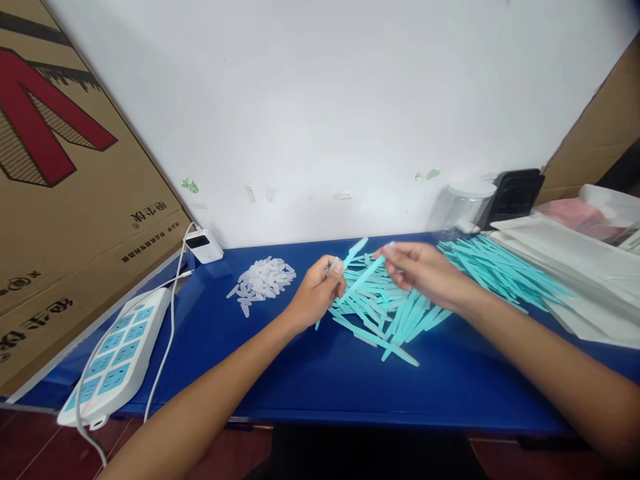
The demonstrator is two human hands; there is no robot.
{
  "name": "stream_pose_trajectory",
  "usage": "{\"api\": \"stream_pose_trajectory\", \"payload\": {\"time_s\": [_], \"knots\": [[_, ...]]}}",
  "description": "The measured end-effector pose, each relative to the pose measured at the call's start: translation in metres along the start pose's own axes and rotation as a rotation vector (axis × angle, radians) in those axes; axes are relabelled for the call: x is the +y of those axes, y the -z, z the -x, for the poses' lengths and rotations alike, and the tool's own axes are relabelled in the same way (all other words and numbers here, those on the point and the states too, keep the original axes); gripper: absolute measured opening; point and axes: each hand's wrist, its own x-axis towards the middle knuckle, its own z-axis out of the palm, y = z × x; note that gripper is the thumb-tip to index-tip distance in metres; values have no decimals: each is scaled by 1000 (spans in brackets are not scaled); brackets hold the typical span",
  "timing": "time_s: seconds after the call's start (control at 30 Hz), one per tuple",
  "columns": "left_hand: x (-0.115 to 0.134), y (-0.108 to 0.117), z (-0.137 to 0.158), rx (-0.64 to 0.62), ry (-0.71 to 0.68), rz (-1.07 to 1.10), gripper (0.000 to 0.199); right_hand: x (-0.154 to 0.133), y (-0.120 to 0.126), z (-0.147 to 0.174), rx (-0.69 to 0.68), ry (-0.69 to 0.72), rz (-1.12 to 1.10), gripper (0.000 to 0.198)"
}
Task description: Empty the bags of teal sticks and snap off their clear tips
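Observation:
My left hand [320, 288] is closed around a slim teal eyebrow razor [356, 251], whose wider end sticks up past the thumb. Between the thumb and fingers of my right hand [417, 267] is a second teal razor [369, 276], slanting down toward my left hand. Both hands hover over a loose pile of similar teal razors [373, 317] on the blue table [280, 393]. To the left of my left hand lies a heap of small translucent white caps [263, 281]. My fingers partly hide the held pieces.
More teal razors [500, 270] lie at the right, beside white plastic bags [595, 273]. A clear jar [463, 207] and a black object [515, 193] stand by the wall. At left are a power strip [117, 353], a white device [205, 245] and a large cardboard box [75, 200].

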Motion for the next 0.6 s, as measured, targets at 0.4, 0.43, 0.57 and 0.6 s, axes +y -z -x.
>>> {"api": "stream_pose_trajectory", "payload": {"time_s": [0.4, 0.43, 0.57, 0.6], "knots": [[2, -27, 17, -77, 39, 67, 39, 8, -40, 15, -78, 72, 92, 44], [2, -28, 17, -84, 43, 60, 40, 9, -41, 15, -72, 75, 94, 44], [-1, -26, 16, 1, 65, 8, 42, 7, -37, 14, 18, 133, 137, 44], [-2, -25, 15, 52, 58, -10, 43, 5, -34, 13, 47, 149, 142, 44]]}}
